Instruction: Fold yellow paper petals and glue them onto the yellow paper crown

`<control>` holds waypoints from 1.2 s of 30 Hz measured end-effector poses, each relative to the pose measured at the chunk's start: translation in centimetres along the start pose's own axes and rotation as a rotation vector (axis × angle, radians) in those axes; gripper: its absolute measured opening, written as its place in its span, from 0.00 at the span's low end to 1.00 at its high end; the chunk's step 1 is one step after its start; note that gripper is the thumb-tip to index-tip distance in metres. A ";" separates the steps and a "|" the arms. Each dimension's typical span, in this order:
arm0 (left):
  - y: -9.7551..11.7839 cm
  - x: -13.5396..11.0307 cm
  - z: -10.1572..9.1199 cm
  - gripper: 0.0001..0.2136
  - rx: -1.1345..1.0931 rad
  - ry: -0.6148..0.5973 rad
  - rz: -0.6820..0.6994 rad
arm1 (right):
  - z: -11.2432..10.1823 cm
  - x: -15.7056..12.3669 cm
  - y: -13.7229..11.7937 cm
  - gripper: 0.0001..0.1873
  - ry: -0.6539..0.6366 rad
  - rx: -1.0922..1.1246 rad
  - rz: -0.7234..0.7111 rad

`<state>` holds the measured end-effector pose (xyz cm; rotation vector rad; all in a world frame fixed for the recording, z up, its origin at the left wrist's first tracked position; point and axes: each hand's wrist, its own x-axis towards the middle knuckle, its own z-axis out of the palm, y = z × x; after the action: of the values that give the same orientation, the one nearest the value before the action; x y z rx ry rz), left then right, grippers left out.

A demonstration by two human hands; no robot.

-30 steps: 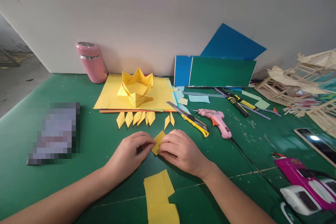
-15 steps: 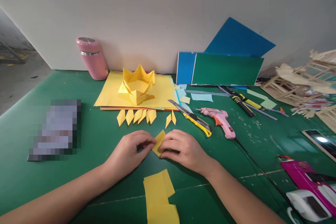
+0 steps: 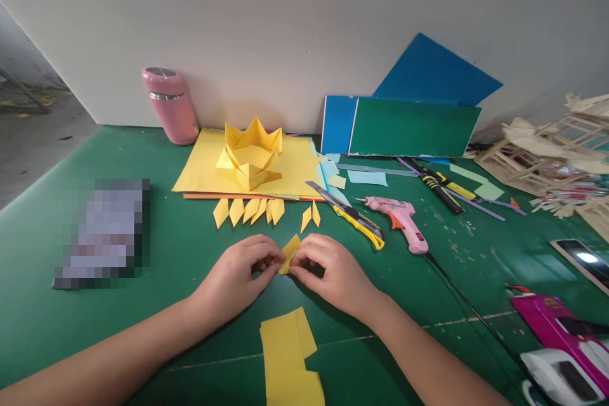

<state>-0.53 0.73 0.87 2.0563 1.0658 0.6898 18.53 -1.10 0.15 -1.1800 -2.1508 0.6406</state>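
Between my fingertips is a small piece of yellow paper [image 3: 290, 250], partly folded over on itself. My left hand [image 3: 247, 269] pinches its left edge, and my right hand [image 3: 333, 273] pinches the right edge. The fingers cover part of the paper. Just beyond my hands lie several folded yellow kite-shaped pieces [image 3: 252, 210] in a row, with two more folded pieces [image 3: 311, 216] a little to the right. Nearer to me are loose yellow paper squares [image 3: 283, 346]. A pointed yellow paper ring [image 3: 250, 158] stands on a stack of coloured sheets [image 3: 200, 165].
Right of my hands lie a yellow utility knife [image 3: 354, 222], blade out, and a pink glue gun [image 3: 397, 219] with its cord. A pink flask [image 3: 171, 108] stands by the wall. Wooden stick models [image 3: 537, 152], a phone [image 3: 583, 260] and a magenta device [image 3: 552, 317] are at right.
The yellow paper looks narrower now, its right side folded further over by my right fingers. My right fingertips have moved slightly, and the camera view has shifted a little.
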 end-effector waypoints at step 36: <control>-0.2 -0.2 0.4 0.07 0.063 -0.001 0.054 | -0.7 -0.1 0.7 0.08 -0.078 0.030 -0.124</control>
<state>-0.46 0.48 0.40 2.1461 1.0469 0.6902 19.47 -0.73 0.13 -1.0114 -2.2514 0.6716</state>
